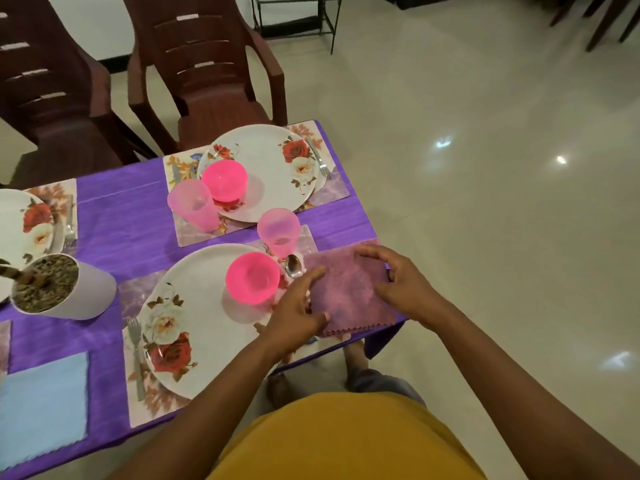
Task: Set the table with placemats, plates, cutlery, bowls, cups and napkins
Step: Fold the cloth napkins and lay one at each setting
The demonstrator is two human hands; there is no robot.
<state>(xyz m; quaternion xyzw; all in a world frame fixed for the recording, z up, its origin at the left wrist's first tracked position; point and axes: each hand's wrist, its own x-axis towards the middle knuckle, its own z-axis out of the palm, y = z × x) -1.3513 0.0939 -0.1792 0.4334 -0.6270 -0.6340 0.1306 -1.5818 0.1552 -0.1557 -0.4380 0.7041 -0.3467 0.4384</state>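
A folded mauve napkin (349, 289) lies at the right end of the near placemat (138, 292), by the table's corner. My left hand (298, 306) grips its left edge, thumb on top. My right hand (398, 282) rests on its right side, fingers spread over the cloth. Beside the napkin a spoon (293, 265) lies next to a pink bowl (252, 278) on a floral plate (201, 320). A pink cup (278, 232) stands behind the spoon. A fork (135, 355) lies left of the plate.
A second setting across the table has a floral plate (270, 168), pink bowl (224, 180), pink cup (192, 202) and fork (318, 157). A white pot (69, 289) stands at left, a blue napkin (41, 410) at front left. Brown chairs (207, 71) stand behind the purple-clothed table (121, 220).
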